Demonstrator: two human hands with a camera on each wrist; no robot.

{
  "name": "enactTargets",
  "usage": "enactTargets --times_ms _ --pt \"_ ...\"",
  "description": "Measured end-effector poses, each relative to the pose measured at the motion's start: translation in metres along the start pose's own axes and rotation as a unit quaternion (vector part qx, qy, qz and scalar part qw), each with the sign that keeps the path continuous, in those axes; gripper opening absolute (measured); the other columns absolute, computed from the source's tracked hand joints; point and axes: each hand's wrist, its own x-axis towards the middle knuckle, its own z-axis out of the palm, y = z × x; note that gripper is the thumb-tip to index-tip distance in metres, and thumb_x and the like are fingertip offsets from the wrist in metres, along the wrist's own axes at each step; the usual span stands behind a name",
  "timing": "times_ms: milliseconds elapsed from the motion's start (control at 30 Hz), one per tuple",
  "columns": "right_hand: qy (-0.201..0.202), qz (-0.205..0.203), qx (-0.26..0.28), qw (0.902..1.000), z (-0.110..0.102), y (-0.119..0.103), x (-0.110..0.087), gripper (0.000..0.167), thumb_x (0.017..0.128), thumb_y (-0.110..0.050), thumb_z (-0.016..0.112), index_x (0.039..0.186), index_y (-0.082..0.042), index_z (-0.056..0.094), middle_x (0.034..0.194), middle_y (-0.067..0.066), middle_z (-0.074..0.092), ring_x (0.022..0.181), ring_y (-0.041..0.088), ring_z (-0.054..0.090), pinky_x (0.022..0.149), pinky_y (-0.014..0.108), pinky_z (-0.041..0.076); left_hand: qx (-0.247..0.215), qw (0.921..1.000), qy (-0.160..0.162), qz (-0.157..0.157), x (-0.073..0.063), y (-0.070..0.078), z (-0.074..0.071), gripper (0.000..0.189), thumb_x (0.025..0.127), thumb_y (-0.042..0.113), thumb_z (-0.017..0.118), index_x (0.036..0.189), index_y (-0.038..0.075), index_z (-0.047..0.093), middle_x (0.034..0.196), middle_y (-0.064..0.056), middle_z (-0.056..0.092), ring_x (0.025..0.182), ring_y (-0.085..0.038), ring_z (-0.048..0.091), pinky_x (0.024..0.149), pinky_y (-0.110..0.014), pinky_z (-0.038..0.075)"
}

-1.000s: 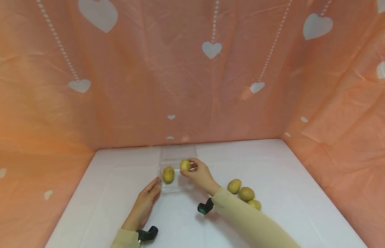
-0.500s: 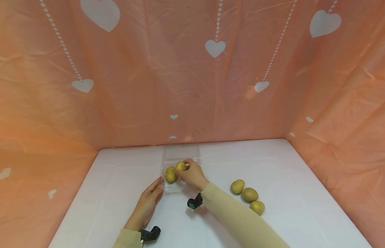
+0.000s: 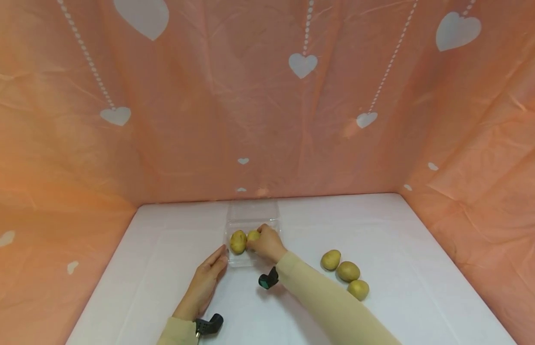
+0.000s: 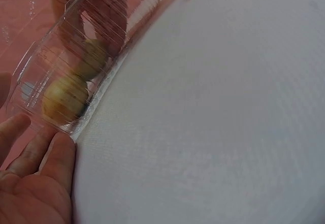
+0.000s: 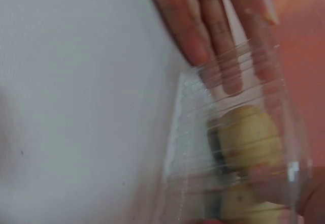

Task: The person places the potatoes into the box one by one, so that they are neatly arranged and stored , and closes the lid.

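A clear plastic clamshell box (image 3: 240,263) stands on the white table with its lid (image 3: 252,210) folded back. Inside, at the left, lies one yellow potato (image 3: 238,242). My right hand (image 3: 268,244) reaches into the box and grips a second potato (image 3: 253,235) beside the first; in the left wrist view this held potato (image 4: 92,59) shows through the ribbed wall, low in the box. Extended fingers of my left hand (image 3: 203,282) touch the box's left end. Right-hand fingers partly cover the held potato.
To the right of the box, three loose potatoes lie in a slanting row: a far potato (image 3: 331,259), a middle potato (image 3: 348,271) and a near potato (image 3: 358,290). An orange curtain (image 3: 267,120) with white hearts encloses the table (image 3: 405,268) at the back and sides.
My right hand has carried its potato leftward and down into the box, next to the first one. The left hand keeps its place at the box's end. The head view has shifted slightly.
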Motion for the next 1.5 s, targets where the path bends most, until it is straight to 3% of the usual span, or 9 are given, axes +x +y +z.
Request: enactTargets --times_ms 200,467,700,900,1033,1267,1500 --pt "0.015 -0.017 -0.027 0.9994 0.002 -0.001 -0.001 0.046 0.075 -0.013 0.08 0.106 0.007 0.053 0.085 0.011 0.058 0.074 0.021 0.054 0.063 0.03 0.05 -0.001 1.0 0.0 -0.003 0.001 0.001 0.002 0.055 0.102 0.018 0.05 0.15 0.003 0.03 0.157 -0.011 0.024 0.142 -0.023 0.023 0.112 -0.03 0.029" --pt "0.014 -0.022 -0.06 0.9979 0.003 -0.003 -0.002 0.058 0.076 -0.017 0.081 0.119 0.007 0.05 0.101 0.02 0.057 0.086 0.026 0.056 0.076 0.038 0.053 0.003 1.0 0.002 -0.001 0.0 0.001 0.002 0.055 0.101 0.018 0.05 0.15 0.002 0.03 0.157 -0.012 0.024 0.142 -0.024 0.022 0.112 -0.03 0.03" --pt "-0.011 -0.072 -0.088 0.9935 -0.007 -0.005 -0.007 0.057 0.081 -0.025 0.078 0.125 0.0 0.053 0.108 0.017 0.055 0.092 0.026 0.057 0.084 0.04 0.052 0.01 0.9999 0.009 -0.003 0.0 0.002 0.001 0.055 0.102 0.018 0.05 0.15 0.002 0.031 0.156 -0.012 0.026 0.142 -0.023 0.023 0.112 -0.03 0.03" --pt "-0.06 -0.145 -0.017 0.9875 -0.046 0.002 -0.021 0.051 0.086 -0.022 0.073 0.13 -0.001 0.055 0.125 0.017 0.055 0.101 0.027 0.058 0.082 0.035 0.054 0.0 1.0 0.004 0.0 0.001 0.001 0.001 0.055 0.102 0.018 0.051 0.15 0.001 0.03 0.156 -0.014 0.025 0.142 -0.023 0.022 0.112 -0.029 0.029" --pt "-0.06 -0.166 0.005 0.9843 -0.08 0.016 -0.037 0.052 0.086 -0.026 0.074 0.13 -0.005 0.055 0.126 0.012 0.055 0.102 0.026 0.059 0.082 0.032 0.055 -0.001 1.0 -0.001 0.004 0.001 0.001 0.001 0.056 0.102 0.018 0.051 0.15 0.001 0.03 0.156 -0.014 0.025 0.142 -0.022 0.021 0.111 -0.027 0.03" --pt "-0.022 -0.134 0.014 0.9906 -0.132 0.054 -0.068 0.062 0.082 -0.039 0.078 0.132 -0.012 0.054 0.126 -0.002 0.055 0.106 0.024 0.057 0.089 0.037 0.051 0.008 0.9999 -0.009 0.003 0.001 0.002 0.002 0.056 0.102 0.02 0.05 0.15 0.001 0.028 0.157 -0.015 0.024 0.143 -0.024 0.021 0.111 -0.029 0.03" --pt "-0.011 -0.096 -0.006 0.9953 -0.164 0.091 -0.095 0.064 0.081 -0.042 0.078 0.133 -0.015 0.053 0.129 0.0 0.055 0.106 0.024 0.057 0.09 0.041 0.052 0.023 0.9997 0.003 -0.003 0.002 0.001 0.002 0.053 0.103 0.018 0.049 0.15 0.002 0.031 0.156 -0.013 0.027 0.142 -0.022 0.024 0.109 -0.025 0.031"
